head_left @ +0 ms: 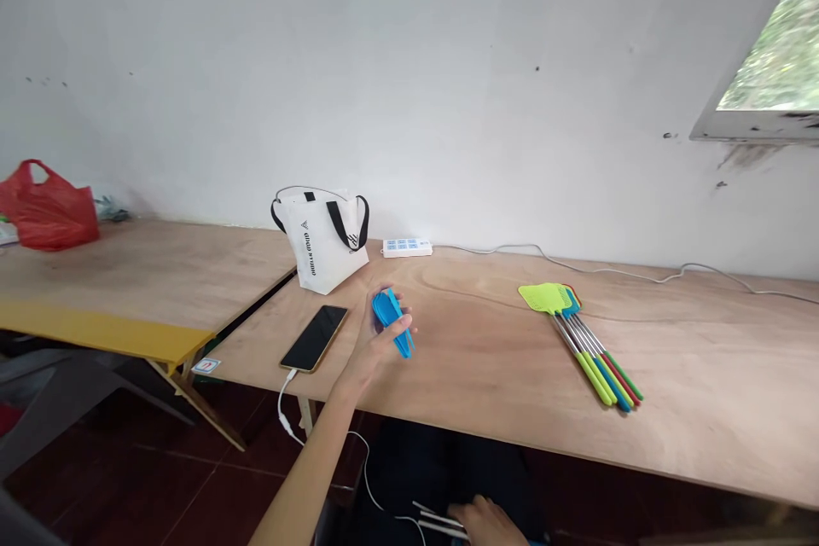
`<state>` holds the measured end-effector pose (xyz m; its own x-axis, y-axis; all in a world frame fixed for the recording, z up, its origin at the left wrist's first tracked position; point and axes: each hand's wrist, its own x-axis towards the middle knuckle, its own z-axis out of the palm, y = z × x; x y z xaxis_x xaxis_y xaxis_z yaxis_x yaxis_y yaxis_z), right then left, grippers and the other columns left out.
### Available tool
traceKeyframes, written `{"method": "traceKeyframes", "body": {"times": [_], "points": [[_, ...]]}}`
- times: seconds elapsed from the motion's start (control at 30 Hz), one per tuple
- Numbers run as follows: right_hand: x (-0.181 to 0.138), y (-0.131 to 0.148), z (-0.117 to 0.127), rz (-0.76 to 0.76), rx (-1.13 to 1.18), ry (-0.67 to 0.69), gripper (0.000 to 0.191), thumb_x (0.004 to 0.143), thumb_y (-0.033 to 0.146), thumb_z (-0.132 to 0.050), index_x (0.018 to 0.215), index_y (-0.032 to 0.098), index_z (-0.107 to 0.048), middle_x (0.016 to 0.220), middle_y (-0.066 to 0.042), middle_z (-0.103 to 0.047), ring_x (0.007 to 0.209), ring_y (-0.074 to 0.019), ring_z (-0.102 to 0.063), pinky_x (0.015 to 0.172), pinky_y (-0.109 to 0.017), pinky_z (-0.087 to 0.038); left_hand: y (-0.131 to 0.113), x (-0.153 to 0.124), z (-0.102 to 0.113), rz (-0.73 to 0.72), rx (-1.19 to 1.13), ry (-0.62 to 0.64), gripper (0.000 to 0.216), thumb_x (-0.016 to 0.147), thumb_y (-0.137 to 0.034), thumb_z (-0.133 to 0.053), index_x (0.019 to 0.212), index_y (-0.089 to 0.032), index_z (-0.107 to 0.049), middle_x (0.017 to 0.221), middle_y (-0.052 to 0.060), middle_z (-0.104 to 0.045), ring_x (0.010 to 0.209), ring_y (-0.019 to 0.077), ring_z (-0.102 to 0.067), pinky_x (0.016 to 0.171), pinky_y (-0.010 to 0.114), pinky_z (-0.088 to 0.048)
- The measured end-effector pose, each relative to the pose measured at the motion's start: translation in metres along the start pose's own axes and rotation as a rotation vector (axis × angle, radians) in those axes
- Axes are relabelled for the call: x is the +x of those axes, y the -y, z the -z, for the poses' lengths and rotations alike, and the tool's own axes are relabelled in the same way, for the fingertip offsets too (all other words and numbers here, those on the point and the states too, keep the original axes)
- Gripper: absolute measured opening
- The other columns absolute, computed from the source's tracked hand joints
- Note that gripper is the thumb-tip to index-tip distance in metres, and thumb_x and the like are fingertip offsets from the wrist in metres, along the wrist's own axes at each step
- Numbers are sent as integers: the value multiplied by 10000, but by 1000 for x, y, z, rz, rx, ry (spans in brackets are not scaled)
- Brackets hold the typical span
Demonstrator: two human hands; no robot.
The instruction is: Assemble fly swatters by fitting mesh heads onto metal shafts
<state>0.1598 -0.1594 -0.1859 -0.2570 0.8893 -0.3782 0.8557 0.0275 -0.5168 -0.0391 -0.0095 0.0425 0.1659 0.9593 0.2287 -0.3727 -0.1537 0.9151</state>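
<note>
My left hand (379,337) is above the table, its fingers closed around some flat blue plastic pieces (388,311) with a rounded end and narrow strips; their exact kind is unclear. Low in the view, over my lap, my right hand (487,522) is closed on several thin silvery metal rods (440,522) that stick out to its left. A bit of blue shows by that hand, and the rest is cut off by the frame's bottom edge. On the table to the right lies a fanned bundle of fly swatters (592,350) with yellow-green, blue and red parts.
Left of my left hand, a phone (315,339) lies plugged into a white cable (283,418) that hangs off the table edge. Behind it stands a white bag (323,252) beside a power strip (407,247). A red plastic bag (55,213) sits on the left table.
</note>
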Motion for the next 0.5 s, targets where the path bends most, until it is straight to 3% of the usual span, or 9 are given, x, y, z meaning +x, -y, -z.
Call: {"method": "traceKeyframes", "body": {"times": [0.13,0.33,0.43,0.5], "points": [[-1,8,19,32,46,-6,230,790,237,-621,952,297,-771,1055,-57,-729,1032,-268,-682,890,-332,-466,-1,0,1,-4,8,16,678,779,-318,-821,1364,-357,-480,1271,23,-567,1159,253,-612,892,433,-616],[-28,24,75,162,368,-131,188,848,385,-660,922,256,-775,916,-34,-708,852,-207,-640,764,-280,-471,-2,0,7,35,-26,57,659,808,-331,-802,1379,-354,-475,1294,43,-575,1201,286,-604,910,468,-605],[-54,31,103,190,594,-166,264,809,491,-741,923,257,-781,878,-26,-671,721,-159,-576,610,-249,-447,0,1,12,137,-100,187,639,830,-353,-784,1390,-355,-477,1289,63,-594,1193,306,-615,907,491,-596],[-69,37,123,156,783,-224,345,771,541,-779,942,242,-768,913,-35,-659,586,-99,-490,467,-220,-342,3,1,12,204,-148,330,661,830,-366,-780,1411,-356,-466,1299,87,-600,1187,326,-619,888,504,-591]]}}
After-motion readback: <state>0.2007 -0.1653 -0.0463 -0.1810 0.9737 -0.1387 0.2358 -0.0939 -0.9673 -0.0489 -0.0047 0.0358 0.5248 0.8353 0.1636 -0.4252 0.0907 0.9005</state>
